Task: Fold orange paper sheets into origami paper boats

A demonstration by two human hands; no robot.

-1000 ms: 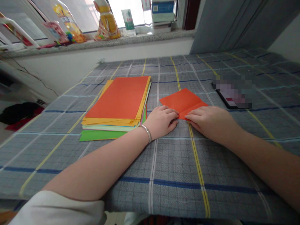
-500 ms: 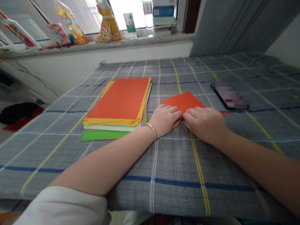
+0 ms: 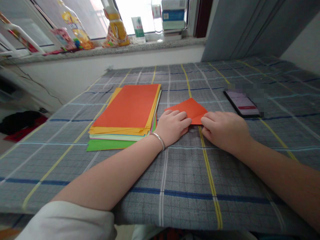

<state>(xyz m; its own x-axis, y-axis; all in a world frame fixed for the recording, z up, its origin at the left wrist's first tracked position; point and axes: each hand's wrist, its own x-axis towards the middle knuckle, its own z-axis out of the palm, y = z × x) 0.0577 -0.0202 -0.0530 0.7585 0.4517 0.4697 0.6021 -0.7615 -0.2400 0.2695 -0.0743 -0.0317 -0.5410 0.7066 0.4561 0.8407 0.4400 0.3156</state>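
Note:
A folded sheet of orange-red paper [image 3: 191, 108] lies on the checked tablecloth between my hands, its pointed corner facing away from me. My left hand [image 3: 173, 125], with a silver bangle at the wrist, presses on the paper's left part, fingers curled over its near edge. At the right end of that near edge, my right hand [image 3: 222, 130] pinches the paper between thumb and bent fingers. Both palms cover parts of the sheet, so its full outline is hidden. Left of my left hand is a stack of coloured paper [image 3: 128, 105], orange-red on top, with yellow, pale and green sheets below.
A phone [image 3: 242, 103] with a lit screen lies beyond my right hand. The grey checked tablecloth [image 3: 185, 180] covers the table. Along the windowsill [image 3: 150, 45] stand bottles, a tube [image 3: 138, 28] and boxes [image 3: 173, 15]. A grey curtain [image 3: 240, 30] hangs at the back right.
My right hand has slid rightward along the paper's near edge, away from my left hand. The paper and my left hand sit slightly farther left, and more of the near edge shows.

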